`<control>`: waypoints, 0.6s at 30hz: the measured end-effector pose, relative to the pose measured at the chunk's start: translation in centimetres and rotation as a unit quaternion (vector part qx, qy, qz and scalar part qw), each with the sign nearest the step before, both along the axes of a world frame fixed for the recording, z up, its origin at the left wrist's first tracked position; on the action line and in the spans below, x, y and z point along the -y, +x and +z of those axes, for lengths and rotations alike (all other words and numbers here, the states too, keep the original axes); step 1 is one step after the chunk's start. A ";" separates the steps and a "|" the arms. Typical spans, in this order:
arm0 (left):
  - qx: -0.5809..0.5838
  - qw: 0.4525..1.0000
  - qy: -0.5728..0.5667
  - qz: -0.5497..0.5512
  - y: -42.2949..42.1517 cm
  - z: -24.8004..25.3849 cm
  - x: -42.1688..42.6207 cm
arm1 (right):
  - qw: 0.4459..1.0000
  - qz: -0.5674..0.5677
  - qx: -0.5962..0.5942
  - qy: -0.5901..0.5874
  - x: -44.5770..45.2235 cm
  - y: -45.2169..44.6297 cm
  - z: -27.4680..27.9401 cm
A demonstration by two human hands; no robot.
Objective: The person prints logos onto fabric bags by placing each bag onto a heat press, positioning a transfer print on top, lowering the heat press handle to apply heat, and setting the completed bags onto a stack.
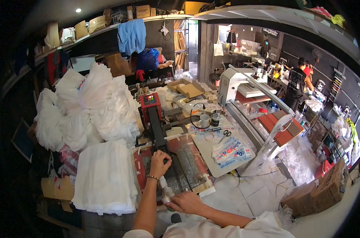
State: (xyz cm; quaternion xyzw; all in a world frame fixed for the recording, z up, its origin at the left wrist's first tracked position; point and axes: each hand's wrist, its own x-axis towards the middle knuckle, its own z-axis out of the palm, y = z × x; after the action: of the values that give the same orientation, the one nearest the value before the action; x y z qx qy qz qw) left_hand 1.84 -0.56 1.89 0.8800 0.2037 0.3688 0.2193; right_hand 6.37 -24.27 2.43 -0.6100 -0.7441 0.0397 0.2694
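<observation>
**The Wrapped Handle (166,190) Is Held**

The step in hand seems to be the working of the black press (158,137) by its handle. The handle sticks out at the near end of the press, between the person's body and the flat bed (190,162). From how things lie, a firm hold and a smooth push or pull seem to be called for next (which of the two cannot be told). Care seems to be needed so that no fingers are pinched.

The left arm is reached almost straight ahead, and a dark band (152,177) is worn on its wrist. The left hand (160,164) is bent at the fingers and set by the near part of the press. How far it is closed cannot be told, and whether anything is held in it cannot be told.

The right arm is brought in low from the side. By the right hand (186,203), the end of the handle is held, with the fingers closed around it.

At the back of the press, a red box (150,100) with little lights can be seen. A pile of white sheets (105,178) is stacked just beside the press on the left. On the right, printed sheets (232,150) and scissors (225,135) are laid on a pale board (217,168).
</observation>
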 end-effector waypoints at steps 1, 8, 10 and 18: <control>0.000 1.000 0.000 0.000 0.0 -0.1 0.0 | 1.000 0.002 -0.005 0.013 0.0 0.0 -0.1; 0.012 1.000 -0.005 -0.004 0.0 -0.1 -0.1 | 1.000 -0.002 0.003 -0.007 0.1 -0.1 0.7; 0.014 1.000 -0.010 -0.005 -0.1 -0.4 0.0 | 1.000 -0.006 0.002 0.003 0.2 -0.2 0.7; 0.070 0.985 0.022 0.155 0.2 -1.8 -1.2 | 1.000 -0.005 -0.007 0.003 0.1 -0.3 0.2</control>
State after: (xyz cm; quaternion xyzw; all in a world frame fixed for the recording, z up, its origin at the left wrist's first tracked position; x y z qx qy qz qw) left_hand 2.07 0.66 0.09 0.8145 0.3140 0.4629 0.1541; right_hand 6.09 -24.35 2.62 -0.6127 -0.7392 0.0403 0.2767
